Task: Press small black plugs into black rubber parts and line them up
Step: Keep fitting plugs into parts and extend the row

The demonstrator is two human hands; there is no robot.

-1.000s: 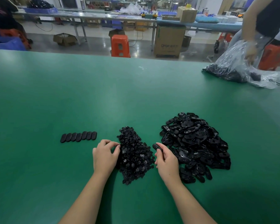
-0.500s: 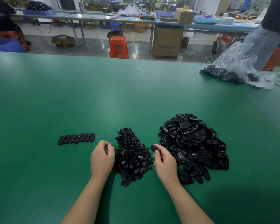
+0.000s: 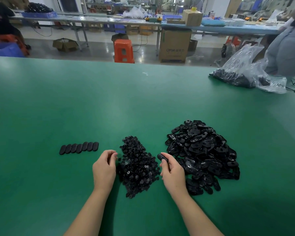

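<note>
head view looks down on a green table (image 3: pixel 61 103) where a person works with both bare hands. the right hand (image 3: pixel 173 172) grips one black rubber part (image 3: pixel 162 157), its fingers and thumb curled round it so that the rounded end sticks out toward the left, just above the right edge of the pile of small black plugs (image 3: pixel 137 165). the left hand (image 3: pixel 104 168) rests at the left edge of that pile, its fingers curled with the fingertips (image 3: pixel 113 153) drawn close to the thumb at the pile's margin; whether a plug sits between them cannot be told. the plug pile lies between the two hands. to its right, touching the right hand's back, spreads a larger heap of black rubber parts (image 3: pixel 206 155). to the left of the left hand and well apart from the plugs, a short row of finished parts (image 3: pixel 79 148) lies side by side, each oval touching the next, slanting slightly up to the right. at the far right edge of the table a clear plastic bag (image 3: pixel 245 70) holds more black pieces, and another person in jeans (image 3: pixel 286 48) stands just behind it. beyond the table stand an orange stool (image 3: pixel 123 51) and a cardboard box (image 3: pixel 174 46) on the floor
</note>
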